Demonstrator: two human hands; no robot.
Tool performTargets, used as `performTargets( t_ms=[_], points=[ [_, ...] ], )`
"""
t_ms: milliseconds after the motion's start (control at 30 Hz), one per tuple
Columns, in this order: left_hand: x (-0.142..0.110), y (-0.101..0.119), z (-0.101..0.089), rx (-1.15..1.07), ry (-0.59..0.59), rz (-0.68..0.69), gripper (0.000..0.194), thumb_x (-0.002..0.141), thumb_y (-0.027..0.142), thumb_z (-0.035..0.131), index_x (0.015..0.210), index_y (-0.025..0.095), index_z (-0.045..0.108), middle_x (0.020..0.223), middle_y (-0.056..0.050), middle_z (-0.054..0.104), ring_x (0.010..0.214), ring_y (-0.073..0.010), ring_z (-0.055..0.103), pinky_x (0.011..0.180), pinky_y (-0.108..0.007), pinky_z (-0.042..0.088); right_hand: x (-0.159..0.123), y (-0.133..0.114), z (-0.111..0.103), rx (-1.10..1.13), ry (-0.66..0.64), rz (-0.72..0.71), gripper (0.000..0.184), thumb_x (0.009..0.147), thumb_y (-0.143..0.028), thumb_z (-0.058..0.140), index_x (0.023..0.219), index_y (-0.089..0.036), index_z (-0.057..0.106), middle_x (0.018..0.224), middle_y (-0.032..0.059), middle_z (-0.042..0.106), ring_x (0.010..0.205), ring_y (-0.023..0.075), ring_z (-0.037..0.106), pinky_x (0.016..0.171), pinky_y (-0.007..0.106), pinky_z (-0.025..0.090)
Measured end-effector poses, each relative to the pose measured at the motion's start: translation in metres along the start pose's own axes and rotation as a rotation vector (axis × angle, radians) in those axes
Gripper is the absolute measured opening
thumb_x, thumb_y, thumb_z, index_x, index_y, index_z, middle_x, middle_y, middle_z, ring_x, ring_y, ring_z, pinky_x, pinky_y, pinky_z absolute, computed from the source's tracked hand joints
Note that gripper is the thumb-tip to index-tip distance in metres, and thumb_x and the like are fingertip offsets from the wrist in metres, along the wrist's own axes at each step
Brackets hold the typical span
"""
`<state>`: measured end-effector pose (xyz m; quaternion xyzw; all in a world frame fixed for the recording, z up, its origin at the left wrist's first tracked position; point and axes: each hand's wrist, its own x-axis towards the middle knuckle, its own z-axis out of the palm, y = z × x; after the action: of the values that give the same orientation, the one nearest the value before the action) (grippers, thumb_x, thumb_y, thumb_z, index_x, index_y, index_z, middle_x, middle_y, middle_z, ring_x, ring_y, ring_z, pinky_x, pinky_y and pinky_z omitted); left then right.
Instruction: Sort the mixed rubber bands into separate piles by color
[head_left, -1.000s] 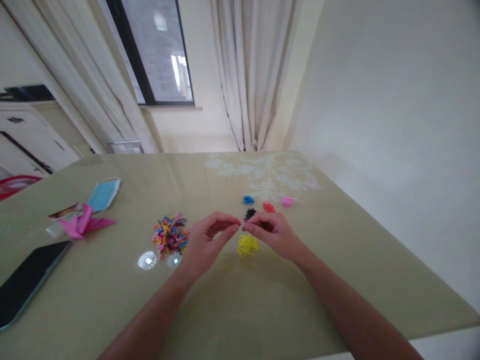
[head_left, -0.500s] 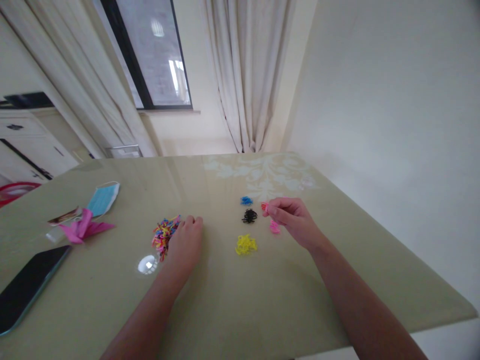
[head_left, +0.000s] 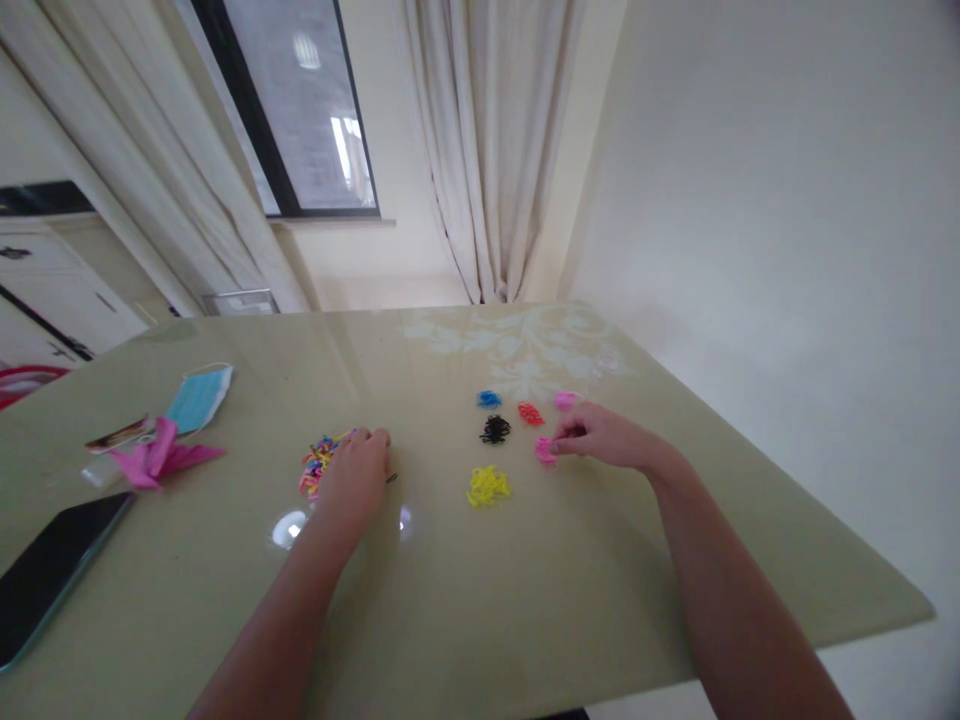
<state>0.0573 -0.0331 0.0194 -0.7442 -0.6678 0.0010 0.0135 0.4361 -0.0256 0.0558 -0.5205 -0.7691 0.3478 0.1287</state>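
My left hand (head_left: 352,478) rests fingers down on a mixed heap of coloured rubber bands (head_left: 315,463), covering its right side; the fingertips are curled into the heap. My right hand (head_left: 604,438) lies low on the table, its fingertips pinched at a small pink pile (head_left: 544,450). Sorted little piles lie between the hands: yellow (head_left: 488,486), black (head_left: 495,429), blue (head_left: 488,399), red (head_left: 530,413) and a second pink one (head_left: 564,400).
On the olive glass table (head_left: 480,600), far left, lie a blue face mask (head_left: 196,395), a pink folded paper (head_left: 157,457), a small card (head_left: 120,433) and a dark phone (head_left: 52,560). Curtains and a window stand behind; a wall runs along the right.
The hands, meeting over the yellow pile a second ago, parted. My left hand went to the mixed heap; my right hand went to the far piles and now lowers onto the pink pile.
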Motion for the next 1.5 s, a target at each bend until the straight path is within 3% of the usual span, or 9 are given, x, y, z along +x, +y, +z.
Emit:
performTargets(
  t_ms=[267, 400, 567, 733, 900, 1000, 1167, 1367, 1500],
  points=[
    [0.006, 0.002, 0.003, -0.228, -0.006, 0.070, 0.035, 0.096, 0.009, 0.043, 0.112, 0.018, 0.073, 0.112, -0.011, 0.075, 0.102, -0.0239, 0.070, 0.093, -0.034, 0.050, 0.010, 0.009, 0.006, -0.073, 0.014, 0.093, 0.048, 0.083, -0.058, 0.064, 0.060, -0.017, 0.066, 0.058, -0.0017, 0.048, 0.058, 0.0136, 0.041, 0.055, 0.029, 0.025],
    [0.006, 0.006, 0.003, -0.279, 0.009, 0.094, 0.036, 0.095, 0.009, 0.042, 0.109, 0.017, 0.074, 0.107, -0.012, 0.075, 0.101, -0.0253, 0.070, 0.092, -0.036, 0.051, 0.009, 0.009, 0.004, -0.075, 0.106, 0.073, 0.046, 0.083, -0.055, 0.065, 0.056, -0.018, 0.060, 0.058, -0.0021, 0.047, 0.059, 0.0138, 0.041, 0.057, 0.030, 0.028],
    [0.007, 0.009, 0.003, -0.439, 0.131, 0.142, 0.034, 0.092, 0.011, 0.044, 0.104, 0.019, 0.075, 0.105, -0.011, 0.074, 0.100, -0.0248, 0.071, 0.094, -0.038, 0.052, 0.012, 0.000, 0.007, -0.088, 0.257, 0.024, 0.048, 0.087, -0.057, 0.064, 0.059, -0.019, 0.057, 0.060, -0.0025, 0.045, 0.059, 0.0135, 0.042, 0.057, 0.029, 0.027],
    [0.007, 0.016, -0.008, -0.909, 0.209, 0.076, 0.023, 0.092, 0.025, 0.054, 0.100, 0.019, 0.075, 0.101, -0.009, 0.075, 0.092, -0.0230, 0.071, 0.086, -0.037, 0.057, 0.022, -0.025, 0.030, 0.004, 0.359, -0.108, 0.053, 0.094, -0.059, 0.059, 0.060, -0.020, 0.052, 0.058, -0.0036, 0.041, 0.057, 0.0127, 0.038, 0.056, 0.028, 0.026],
    [-0.007, 0.036, -0.018, -1.519, 0.068, 0.033, 0.039, 0.088, 0.045, 0.075, 0.121, 0.023, 0.073, 0.099, -0.006, 0.081, 0.098, -0.0203, 0.074, 0.089, -0.032, 0.057, 0.023, -0.061, 0.065, 0.220, 0.391, -0.232, 0.050, 0.096, -0.061, 0.061, 0.072, -0.018, 0.066, 0.062, -0.0023, 0.051, 0.058, 0.0127, 0.042, 0.056, 0.027, 0.030],
    [-0.015, 0.051, -0.018, -1.720, 0.015, 0.062, 0.040, 0.082, 0.044, 0.083, 0.115, 0.022, 0.077, 0.103, -0.007, 0.081, 0.100, -0.0192, 0.074, 0.092, -0.030, 0.057, 0.021, -0.075, 0.081, 0.317, 0.332, -0.251, 0.047, 0.094, -0.062, 0.066, 0.083, -0.017, 0.073, 0.065, -0.0019, 0.055, 0.059, 0.0123, 0.044, 0.055, 0.026, 0.032],
    [-0.021, 0.064, -0.022, -1.711, -0.009, 0.185, 0.023, 0.082, 0.038, 0.084, 0.094, 0.018, 0.079, 0.097, -0.005, 0.079, 0.092, -0.0176, 0.072, 0.088, -0.029, 0.058, 0.017, -0.082, 0.093, 0.375, 0.353, -0.283, 0.047, 0.089, -0.063, 0.073, 0.089, -0.017, 0.077, 0.063, -0.0032, 0.054, 0.056, 0.0108, 0.043, 0.053, 0.026, 0.031],
    [-0.023, 0.063, -0.023, -1.616, -0.055, 0.234, 0.025, 0.086, 0.041, 0.079, 0.096, 0.019, 0.079, 0.094, -0.005, 0.079, 0.092, -0.0178, 0.070, 0.086, -0.029, 0.057, 0.016, -0.082, 0.087, 0.361, 0.345, -0.305, 0.043, 0.096, -0.059, 0.066, 0.086, -0.018, 0.077, 0.070, 0.0010, 0.062, 0.060, 0.0130, 0.049, 0.056, 0.027, 0.035],
    [-0.022, 0.063, -0.023, -1.565, -0.033, 0.214, 0.029, 0.084, 0.045, 0.078, 0.094, 0.018, 0.078, 0.090, -0.006, 0.078, 0.087, -0.0181, 0.069, 0.082, -0.029, 0.057, 0.012, -0.080, 0.078, 0.348, 0.303, -0.358, 0.044, 0.102, -0.057, 0.058, 0.094, -0.019, 0.080, 0.073, 0.0022, 0.065, 0.064, 0.0145, 0.054, 0.059, 0.027, 0.038]
  ],
)
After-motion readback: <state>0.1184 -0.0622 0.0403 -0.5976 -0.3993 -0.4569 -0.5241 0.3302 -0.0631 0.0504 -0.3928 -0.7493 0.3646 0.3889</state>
